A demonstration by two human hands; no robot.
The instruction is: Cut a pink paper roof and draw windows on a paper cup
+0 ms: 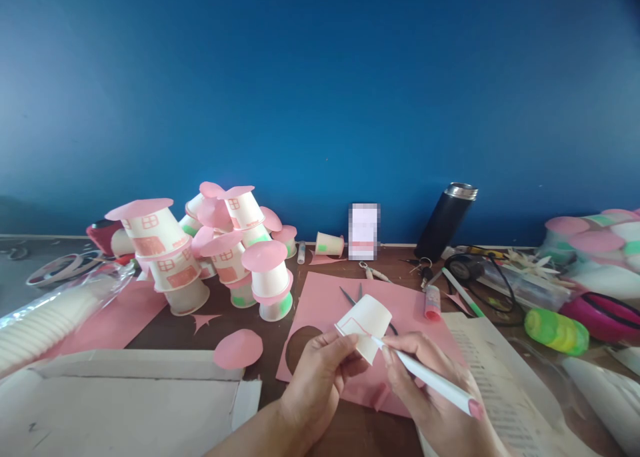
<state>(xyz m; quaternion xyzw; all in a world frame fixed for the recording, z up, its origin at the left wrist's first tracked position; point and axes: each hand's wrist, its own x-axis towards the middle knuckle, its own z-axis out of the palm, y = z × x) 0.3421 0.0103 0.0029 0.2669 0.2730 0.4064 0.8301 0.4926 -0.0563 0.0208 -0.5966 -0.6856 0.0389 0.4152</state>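
Note:
My left hand (pixel 317 377) grips a white paper cup (pixel 366 325) tipped on its side, above a pink paper sheet (pixel 325 303). A pink line is drawn on the cup's wall. My right hand (pixel 425 383) pinches a white pen with a pink cap (pixel 433 380). The pen's tip touches the cup near its rim. Grey scissors (pixel 353 295) lie on the pink sheet behind the cup.
A pile of decorated cups with pink round tops (pixel 210 250) stands at the left. A loose pink disc (pixel 239 348) lies beside a flat cardboard box (pixel 125 390). A black flask (pixel 445 220), cables, a green bottle (pixel 556 330) and papers crowd the right.

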